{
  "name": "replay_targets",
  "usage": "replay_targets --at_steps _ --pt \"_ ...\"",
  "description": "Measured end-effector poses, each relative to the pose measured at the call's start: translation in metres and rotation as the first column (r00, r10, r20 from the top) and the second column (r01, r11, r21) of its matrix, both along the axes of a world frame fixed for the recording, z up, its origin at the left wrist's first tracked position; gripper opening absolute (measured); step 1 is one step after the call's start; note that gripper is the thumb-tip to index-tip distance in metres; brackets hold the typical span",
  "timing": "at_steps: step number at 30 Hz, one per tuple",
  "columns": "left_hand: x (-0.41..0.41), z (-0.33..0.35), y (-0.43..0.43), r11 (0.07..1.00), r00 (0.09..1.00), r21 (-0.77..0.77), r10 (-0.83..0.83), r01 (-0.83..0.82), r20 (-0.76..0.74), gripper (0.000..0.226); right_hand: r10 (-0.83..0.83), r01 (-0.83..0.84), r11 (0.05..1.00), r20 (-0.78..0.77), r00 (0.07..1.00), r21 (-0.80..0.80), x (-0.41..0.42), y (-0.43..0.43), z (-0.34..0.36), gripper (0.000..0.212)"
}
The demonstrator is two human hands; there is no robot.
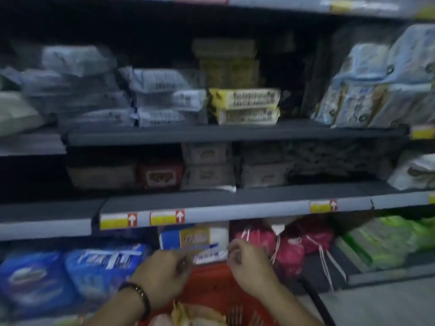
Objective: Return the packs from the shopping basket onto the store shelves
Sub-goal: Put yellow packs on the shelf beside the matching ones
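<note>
My left hand (164,274), with a dark bracelet on the wrist, and my right hand (249,267) are raised over the red shopping basket (211,285) at the bottom centre. Between them is a thin white and blue pack (207,254), and the curled fingers of each hand pinch one end of it. The pack is level with the front of the lowest shelf, just before a blue, yellow and white box (195,236). More pale packs (188,316) lie in the basket below my wrists. The picture is blurred.
Blue packs (70,274) fill the lowest shelf on the left, pink drawstring bags (292,250) and green packs (388,241) on the right. Shelf rails (235,212) with yellow price tags run above. Grey and yellow packs (244,107) are stacked on higher shelves. Grey floor (376,307) lies at the lower right.
</note>
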State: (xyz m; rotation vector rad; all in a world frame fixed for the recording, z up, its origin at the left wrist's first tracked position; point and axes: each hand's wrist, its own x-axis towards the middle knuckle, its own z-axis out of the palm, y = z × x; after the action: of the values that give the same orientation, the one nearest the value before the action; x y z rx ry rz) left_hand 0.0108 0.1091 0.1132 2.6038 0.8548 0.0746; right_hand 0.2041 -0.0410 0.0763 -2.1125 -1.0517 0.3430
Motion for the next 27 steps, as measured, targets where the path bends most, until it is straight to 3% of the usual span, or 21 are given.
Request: replay_targets --at_steps 2,4,6,8,10,13,17,22,27 --pt "-0.013 -0.03 0.006 1.0 0.977 -0.007 0.001 -0.002 -0.215 0.012 0.11 -0.119 0.977 -0.058 0.992 -0.175 -0.012 0.004 -0.021 0.007" --pt "-0.018 -0.042 0.011 0.992 0.872 -0.094 -0.118 0.083 -0.475 0.024 0.169 -0.181 0.934 -0.065 0.983 -0.307 -0.025 0.009 -0.039 0.014" --pt "-0.017 -0.04 0.011 0.971 0.763 -0.223 -0.211 0.089 -0.611 0.033 0.212 -0.216 0.872 -0.058 0.975 -0.439 -0.037 0.013 -0.059 0.022" --pt "-0.02 -0.04 0.014 0.971 0.675 -0.192 -0.236 0.141 -0.699 0.035 0.254 -0.252 0.797 -0.074 0.964 -0.549 -0.049 0.017 -0.085 0.024" --pt "-0.018 -0.044 0.019 0.972 0.637 -0.13 -0.228 0.197 -0.737 0.037 0.265 -0.255 0.732 -0.081 0.961 -0.632 -0.055 0.021 -0.109 0.04" --pt "-0.009 -0.048 0.027 0.968 0.723 -0.134 -0.246 0.21 -0.645 0.039 0.274 -0.258 0.667 -0.091 0.957 -0.699 -0.062 0.028 -0.135 0.057" --pt "-0.001 -0.045 0.028 0.963 0.774 -0.163 -0.27 0.215 -0.573 0.039 0.287 -0.27 0.681 -0.091 0.954 -0.681 -0.066 0.041 -0.16 0.084" --pt "-0.003 -0.051 0.032 0.954 0.65 -0.185 -0.297 0.236 -0.7 0.048 0.276 -0.296 0.726 -0.132 0.952 -0.62 -0.067 0.068 -0.202 0.096" --pt "0.005 -0.055 0.035 0.944 0.665 -0.232 -0.329 0.233 -0.671 0.052 0.302 -0.29 0.737 -0.087 0.949 -0.61 -0.08 0.081 -0.206 0.09"
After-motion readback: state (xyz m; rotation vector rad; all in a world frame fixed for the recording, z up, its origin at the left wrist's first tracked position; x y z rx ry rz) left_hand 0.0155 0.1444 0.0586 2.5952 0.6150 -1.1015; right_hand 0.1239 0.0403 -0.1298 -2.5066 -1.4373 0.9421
